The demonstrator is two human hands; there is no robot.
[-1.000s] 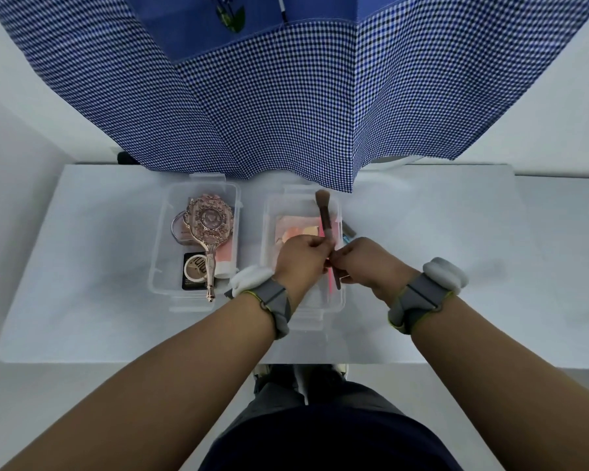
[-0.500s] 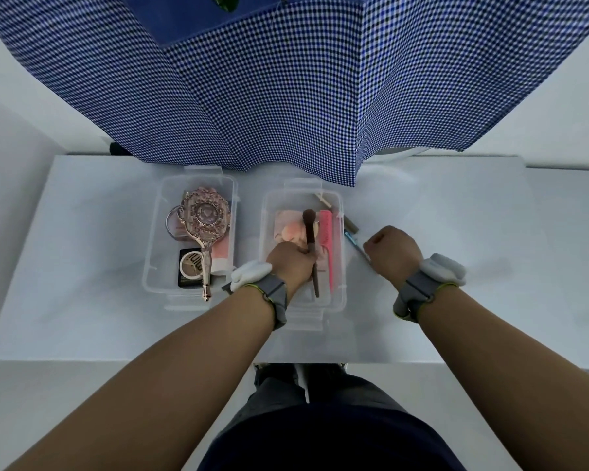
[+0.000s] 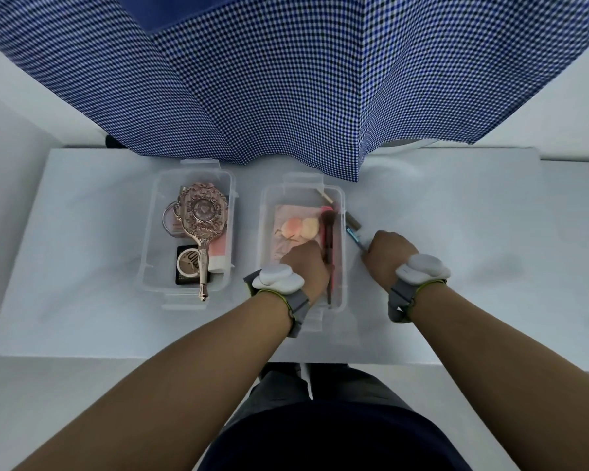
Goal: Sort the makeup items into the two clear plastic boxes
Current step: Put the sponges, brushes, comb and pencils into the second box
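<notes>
Two clear plastic boxes stand side by side on the white table. The left box (image 3: 150, 232) holds a rose-gold hand mirror (image 3: 201, 215), a pink tube (image 3: 220, 249) and a black compact (image 3: 186, 265). The right box (image 3: 266, 232) holds pink sponges (image 3: 300, 227), a pink flat item and a dark makeup brush (image 3: 329, 232). My left hand (image 3: 305, 266) is inside the right box, closed on the brush handle. My right hand (image 3: 390, 254) rests on the table just right of that box, closed on a thin blue pencil (image 3: 354, 236).
A brown pencil-like stick (image 3: 352, 220) lies on the table against the right box's outer wall. A blue checked cloth (image 3: 286, 79) hangs over the far table edge. Bare white table (image 3: 473, 232) stretches to the right.
My left hand lowered the makeup brush from above into the right box. My right hand let go of the brush, moved right onto the table and closed on the blue pencil.
</notes>
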